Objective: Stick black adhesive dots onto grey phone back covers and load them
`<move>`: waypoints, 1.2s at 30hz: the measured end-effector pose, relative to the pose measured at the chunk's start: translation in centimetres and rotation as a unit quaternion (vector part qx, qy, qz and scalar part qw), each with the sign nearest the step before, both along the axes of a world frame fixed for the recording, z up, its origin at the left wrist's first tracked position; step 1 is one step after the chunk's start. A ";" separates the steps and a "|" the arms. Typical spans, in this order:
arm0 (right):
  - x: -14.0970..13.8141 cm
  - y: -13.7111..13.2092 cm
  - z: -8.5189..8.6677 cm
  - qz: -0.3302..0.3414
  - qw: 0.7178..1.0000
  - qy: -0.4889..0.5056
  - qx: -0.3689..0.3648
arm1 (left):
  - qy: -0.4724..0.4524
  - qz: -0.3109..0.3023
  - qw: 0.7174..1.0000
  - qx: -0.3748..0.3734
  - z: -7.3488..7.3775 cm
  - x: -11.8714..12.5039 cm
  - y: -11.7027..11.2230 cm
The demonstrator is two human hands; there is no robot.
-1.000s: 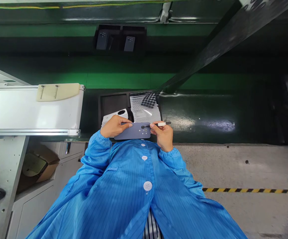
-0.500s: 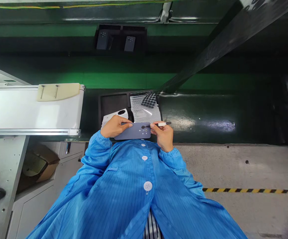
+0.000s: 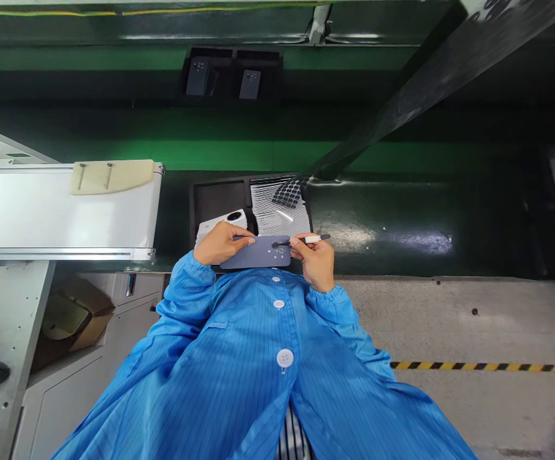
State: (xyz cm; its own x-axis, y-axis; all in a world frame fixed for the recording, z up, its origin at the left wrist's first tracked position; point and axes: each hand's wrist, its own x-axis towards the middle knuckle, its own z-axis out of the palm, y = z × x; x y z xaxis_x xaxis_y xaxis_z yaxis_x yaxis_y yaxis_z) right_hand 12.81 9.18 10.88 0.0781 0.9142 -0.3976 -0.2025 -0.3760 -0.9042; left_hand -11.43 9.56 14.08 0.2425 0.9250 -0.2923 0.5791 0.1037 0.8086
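Observation:
My left hand (image 3: 220,243) is closed round the left end of a grey-blue phone (image 3: 258,253), held flat with its back up just above my blue coat. My right hand (image 3: 316,260) pinches a thin pen-like tool (image 3: 308,239) with a white body and black tip. The tip touches the phone's camera area at its right end. Just behind the phone lies a white phone (image 3: 220,223) in a black tray (image 3: 218,197).
A striped sheet with dark round stickers (image 3: 281,206) lies in the tray's right half. The dark green bench (image 3: 392,223) stretches right. A white conveyor unit (image 3: 61,211) stands at left. Two dark phones (image 3: 224,80) sit in a tray on the far line. A black sloping beam (image 3: 430,76) crosses the upper right.

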 end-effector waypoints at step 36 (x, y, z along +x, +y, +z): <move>0.0 -0.1 -0.1 0.002 1.000 -0.028 0.004 | -0.004 -0.009 1.000 -0.015 0.2 0.0 0.1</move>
State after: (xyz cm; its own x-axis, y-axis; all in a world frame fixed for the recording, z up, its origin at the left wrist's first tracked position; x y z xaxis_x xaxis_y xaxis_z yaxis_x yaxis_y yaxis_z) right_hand 12.82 9.09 10.78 0.0957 0.9177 -0.3855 -0.1498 -0.3696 -0.9170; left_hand -11.40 9.64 14.26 0.2611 0.9116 -0.3174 0.5751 0.1172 0.8096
